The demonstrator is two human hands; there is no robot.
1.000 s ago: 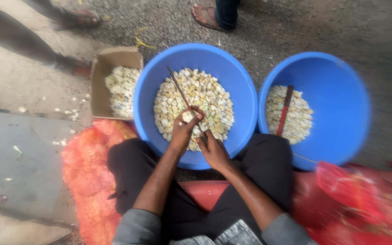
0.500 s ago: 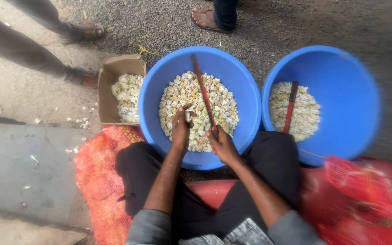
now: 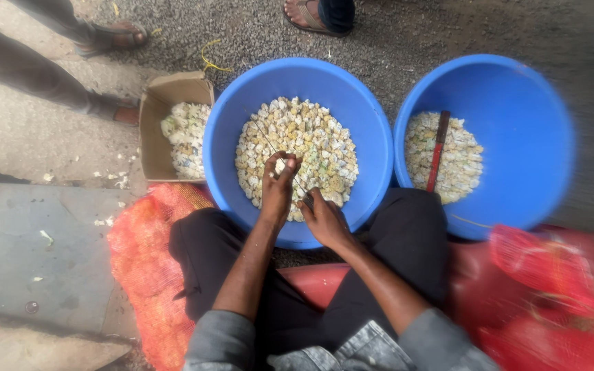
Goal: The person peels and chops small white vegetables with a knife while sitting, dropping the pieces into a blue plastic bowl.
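Note:
My left hand [image 3: 278, 184] pinches a small pale piece over the near side of a big blue tub [image 3: 232, 130] filled with whitish-yellow chunks [image 3: 314, 141]. My right hand [image 3: 323, 218] grips the handle of a thin knife [image 3: 273, 148] whose blade points up and left, meeting the piece in my left fingers. Both hands hover just above the heap, close together. I sit with dark trousers on either side of the tub.
A second blue tub [image 3: 517, 103] at right holds more chunks and a dark red-handled tool [image 3: 436, 151]. A cardboard box [image 3: 151, 130] of pale scraps stands at left. Orange mesh sack [image 3: 149, 261] lies lower left, red bags lower right. Other people's sandalled feet [image 3: 307, 15] stand beyond.
The blade has swung from pointing upper right back to pointing upper left. My left hand has turned the piece against it; both hands stay over the tub.

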